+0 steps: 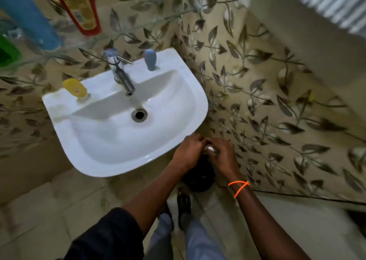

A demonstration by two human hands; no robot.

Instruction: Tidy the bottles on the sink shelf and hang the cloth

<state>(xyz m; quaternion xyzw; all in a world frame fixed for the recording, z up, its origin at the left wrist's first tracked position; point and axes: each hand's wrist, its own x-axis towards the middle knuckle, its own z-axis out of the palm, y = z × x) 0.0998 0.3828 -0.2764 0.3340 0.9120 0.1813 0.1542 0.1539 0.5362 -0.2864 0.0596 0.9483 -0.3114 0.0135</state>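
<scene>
My left hand [188, 152] and my right hand [221, 156] meet just off the sink's front right rim, fingers closed together around a small white item [210, 149] that I cannot identify. On the glass shelf [138, 24] at the top left stand a blue bottle [27, 16], a red and yellow bottle [79, 6] and a green item [8, 51]. A yellow bottle [75, 87] stands on the white sink [111, 166] at its back left. A grey-blue bottle [150, 58] stands at its back right. No cloth shows.
A steel tap [120, 75] stands at the back middle of the basin. A black bin [198, 178] sits on the floor directly under my hands. Leaf-patterned tiles cover the walls. My feet stand on the pale floor tiles below.
</scene>
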